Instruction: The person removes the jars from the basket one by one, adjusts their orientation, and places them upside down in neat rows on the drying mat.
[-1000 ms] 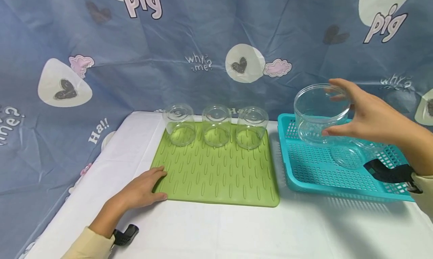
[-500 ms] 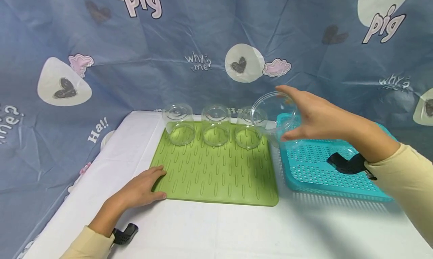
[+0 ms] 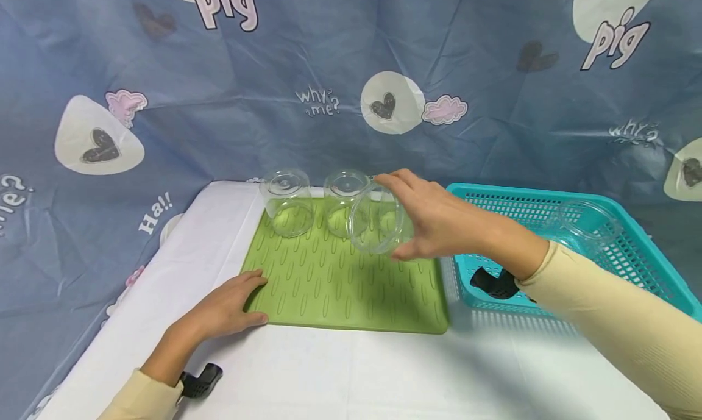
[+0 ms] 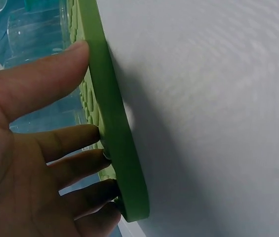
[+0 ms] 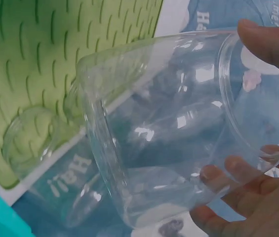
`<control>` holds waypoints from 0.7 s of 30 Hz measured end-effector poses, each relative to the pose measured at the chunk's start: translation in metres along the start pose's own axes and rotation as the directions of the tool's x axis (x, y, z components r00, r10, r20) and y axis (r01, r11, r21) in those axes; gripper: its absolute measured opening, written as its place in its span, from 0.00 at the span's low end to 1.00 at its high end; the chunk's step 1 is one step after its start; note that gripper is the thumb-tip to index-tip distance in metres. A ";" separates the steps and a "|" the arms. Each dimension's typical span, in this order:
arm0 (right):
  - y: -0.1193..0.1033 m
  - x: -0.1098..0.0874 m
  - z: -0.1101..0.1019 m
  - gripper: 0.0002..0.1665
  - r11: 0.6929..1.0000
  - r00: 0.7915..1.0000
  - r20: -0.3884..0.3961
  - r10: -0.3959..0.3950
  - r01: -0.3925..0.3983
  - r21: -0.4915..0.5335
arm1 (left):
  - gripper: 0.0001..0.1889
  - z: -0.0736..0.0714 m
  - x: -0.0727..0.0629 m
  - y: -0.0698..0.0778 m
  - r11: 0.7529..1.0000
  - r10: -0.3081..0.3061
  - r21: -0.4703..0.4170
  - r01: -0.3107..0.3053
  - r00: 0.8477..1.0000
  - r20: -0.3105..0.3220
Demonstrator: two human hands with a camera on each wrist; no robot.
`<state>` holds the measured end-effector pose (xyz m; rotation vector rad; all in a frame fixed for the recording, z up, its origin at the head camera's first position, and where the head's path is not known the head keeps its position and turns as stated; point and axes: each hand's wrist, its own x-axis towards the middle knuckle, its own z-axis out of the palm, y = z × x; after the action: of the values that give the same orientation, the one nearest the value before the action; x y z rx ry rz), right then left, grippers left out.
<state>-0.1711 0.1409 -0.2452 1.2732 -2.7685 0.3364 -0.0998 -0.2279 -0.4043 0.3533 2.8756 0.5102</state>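
Observation:
My right hand [image 3: 444, 219] grips a clear jar [image 3: 377, 220] between thumb and fingers, tipped on its side above the back right of the green ridged mat [image 3: 329, 286]. In the right wrist view the thumb and fingers lie at one end of this clear jar [image 5: 164, 123]. Along the mat's back edge stand clear jars upside down: one at left [image 3: 287, 202], one in the middle [image 3: 344, 191], and a third mostly hidden behind the held jar. My left hand [image 3: 227, 307] rests at the mat's front left corner, fingers and thumb touching its edges in the left wrist view.
A turquoise perforated basket [image 3: 548, 193] stands right of the mat, with a clear jar [image 3: 587, 225] lying in it, partly behind my right forearm. White cloth [image 3: 307, 371] covers the table. A blue printed curtain [image 3: 340, 54] hangs close behind.
My right hand has carried the jar leftward from over the basket to over the mat, tipping it further onto its side. The left hand and standing jars stay put.

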 end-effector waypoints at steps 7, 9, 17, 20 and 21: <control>-0.007 0.004 0.008 0.69 0.999 0.998 0.057 0.038 -0.037 -0.020 | 0.41 0.002 -0.001 0.002 1.000 0.006 -0.018 -0.006 1.000 -0.002; -0.007 0.004 0.010 0.69 0.999 0.997 0.067 0.044 -0.043 -0.024 | 0.42 0.001 -0.003 0.006 1.000 0.005 -0.019 -0.005 1.000 0.001; -0.010 0.001 0.021 0.69 0.995 1.000 -0.004 -0.012 0.011 -0.099 | 0.31 -0.023 -0.008 0.039 0.992 0.116 -0.016 -0.121 0.975 -0.191; -0.013 0.002 0.024 0.69 0.996 0.999 -0.032 -0.044 0.041 -0.083 | 0.28 -0.032 -0.004 0.056 0.978 0.185 -0.041 -0.204 0.942 -0.280; -0.014 0.003 0.025 0.69 0.997 0.998 -0.033 -0.047 0.045 -0.070 | 0.27 -0.033 -0.002 0.062 0.972 0.206 -0.052 -0.231 0.931 -0.302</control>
<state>-0.1618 0.1243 -0.2665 1.3002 -2.6927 0.2542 -0.0933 -0.1824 -0.3511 0.6394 3.1023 0.7855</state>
